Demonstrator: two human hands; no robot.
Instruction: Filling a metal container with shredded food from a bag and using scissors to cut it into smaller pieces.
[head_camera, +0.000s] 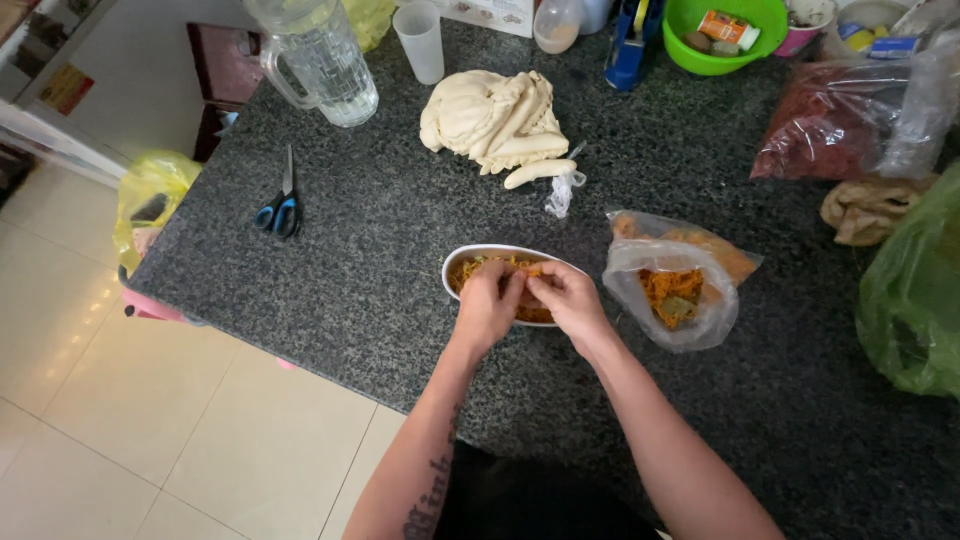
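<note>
A white oval dish (470, 252) of orange shredded filling with green bits sits on the dark granite counter (380, 260) near its front edge. Both hands are over the dish. My left hand (488, 300) and my right hand (568, 297) meet fingertip to fingertip, pinching a small clump of the filling between them. Right of the dish lies an open clear plastic bag (672, 290) holding more orange shreds. Farther back sits a pile of pale dough (495, 118) with a rolled dough stick beside it.
Blue-handled scissors (281, 205) lie at the left. A glass jug (318, 60) and a plastic cup (420, 40) stand at the back left. A green bowl (722, 35), a bag of red chillies (830, 130) and a green bag (915, 290) crowd the right. Tiled floor lies below the counter's left edge.
</note>
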